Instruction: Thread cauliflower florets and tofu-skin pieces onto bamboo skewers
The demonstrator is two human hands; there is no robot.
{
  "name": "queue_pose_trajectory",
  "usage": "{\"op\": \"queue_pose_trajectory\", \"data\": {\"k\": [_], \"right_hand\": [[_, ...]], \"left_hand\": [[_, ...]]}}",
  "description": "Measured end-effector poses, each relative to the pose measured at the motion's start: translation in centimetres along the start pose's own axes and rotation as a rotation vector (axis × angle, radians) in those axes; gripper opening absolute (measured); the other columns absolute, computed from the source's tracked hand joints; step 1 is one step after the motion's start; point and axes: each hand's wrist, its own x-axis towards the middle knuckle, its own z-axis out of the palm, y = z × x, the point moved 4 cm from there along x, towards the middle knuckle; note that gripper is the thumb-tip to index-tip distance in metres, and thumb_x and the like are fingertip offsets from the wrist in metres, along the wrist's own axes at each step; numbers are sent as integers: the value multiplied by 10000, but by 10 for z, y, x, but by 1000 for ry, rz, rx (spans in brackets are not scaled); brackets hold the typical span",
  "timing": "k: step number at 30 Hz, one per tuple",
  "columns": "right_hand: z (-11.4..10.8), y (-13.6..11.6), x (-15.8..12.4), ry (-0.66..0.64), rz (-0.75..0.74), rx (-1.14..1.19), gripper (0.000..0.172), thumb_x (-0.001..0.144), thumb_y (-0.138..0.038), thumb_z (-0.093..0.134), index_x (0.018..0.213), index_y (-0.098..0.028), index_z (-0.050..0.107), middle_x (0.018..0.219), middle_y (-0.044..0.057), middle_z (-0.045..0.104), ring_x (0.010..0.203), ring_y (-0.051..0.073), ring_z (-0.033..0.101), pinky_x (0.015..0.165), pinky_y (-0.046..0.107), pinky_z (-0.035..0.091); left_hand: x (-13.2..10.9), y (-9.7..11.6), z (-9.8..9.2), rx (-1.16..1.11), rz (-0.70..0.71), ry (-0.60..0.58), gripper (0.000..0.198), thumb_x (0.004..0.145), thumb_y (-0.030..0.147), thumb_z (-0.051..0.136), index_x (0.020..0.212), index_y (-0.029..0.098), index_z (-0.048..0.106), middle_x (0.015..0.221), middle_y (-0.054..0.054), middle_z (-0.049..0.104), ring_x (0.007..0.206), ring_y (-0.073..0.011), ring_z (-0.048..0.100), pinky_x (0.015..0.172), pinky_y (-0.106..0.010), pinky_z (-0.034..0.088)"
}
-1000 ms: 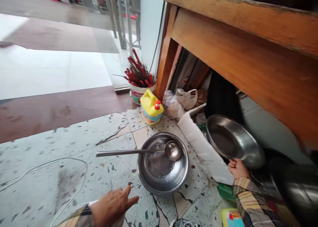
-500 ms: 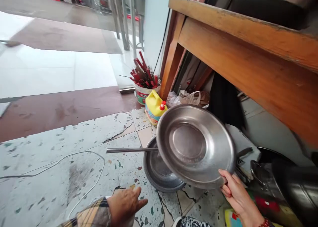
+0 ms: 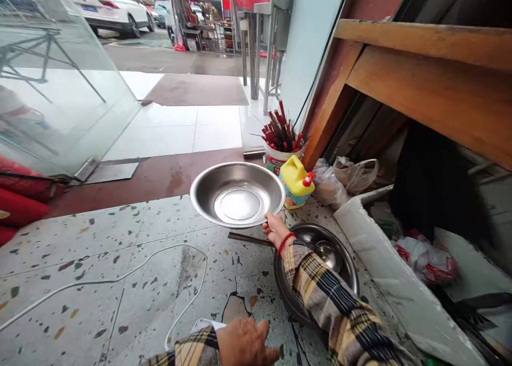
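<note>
A wide steel basin is held by its near rim in my right hand, thumb and fingers closed on the edge. It hangs over the speckled floor, left of a yellow jug. Beneath my right forearm a second, darker basin rests on the floor. A metal ladle lies in it, and a handle sticks out past its left rim. At the bottom centre my left hand is empty, with its fingers apart above the floor.
A bucket of red-handled sticks stands behind the jug. Plastic bags and a white foam box are at the right, under a wooden table. A white cable crosses the floor. A glass door stands at left.
My right hand has carried the steel basin left and away, uncovering the lower basin and its ladle. The view has swung up and left. My left hand remains empty.
</note>
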Motion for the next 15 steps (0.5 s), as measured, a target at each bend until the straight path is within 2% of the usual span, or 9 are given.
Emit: {"op": "queue_pose_trajectory", "data": {"k": [2, 5, 8, 11, 15], "right_hand": [[12, 13, 19, 44, 37, -17, 284, 916, -329, 557, 1132, -145, 567, 1050, 58, 615, 834, 149, 622, 701, 320, 548], [12, 29, 41, 89, 76, -38, 324, 912, -332, 561, 1183, -155, 551, 1144, 78, 593, 943, 187, 614, 787, 380, 540], [6, 42, 55, 117, 94, -49, 338, 911, -337, 562, 1198, -159, 545, 1173, 83, 583, 976, 198, 607, 814, 400, 532], [3, 55, 66, 124, 112, -47, 337, 911, -337, 562, 1197, -159, 545, 1171, 83, 583, 974, 198, 607, 812, 399, 532], [-5, 65, 74, 69, 114, -3, 308, 912, -329, 562, 1164, -151, 557, 1108, 71, 603, 900, 172, 620, 751, 355, 547]], "left_hand": [[-8, -1, 1, 10, -18, 11, 317, 931, 402, 356, 1013, 360, 659, 802, -54, 601, 629, -194, 575, 457, -252, 357], [-18, -6, 4, -22, 3, -7, 381, 943, 427, 301, 1069, 352, 653, 805, -67, 600, 611, -183, 563, 440, -246, 353], [-25, -13, 1, -49, 15, -50, 355, 943, 379, 329, 1106, 349, 643, 819, -64, 606, 612, -174, 564, 453, -236, 393], [-28, -16, -9, -36, -17, -121, 340, 933, 307, 361, 1164, 350, 608, 875, -74, 626, 651, -194, 597, 483, -253, 446], [-29, -17, -23, -43, -15, -200, 389, 902, 194, 386, 1219, 333, 563, 952, -89, 641, 737, -211, 634, 575, -282, 499]]}}
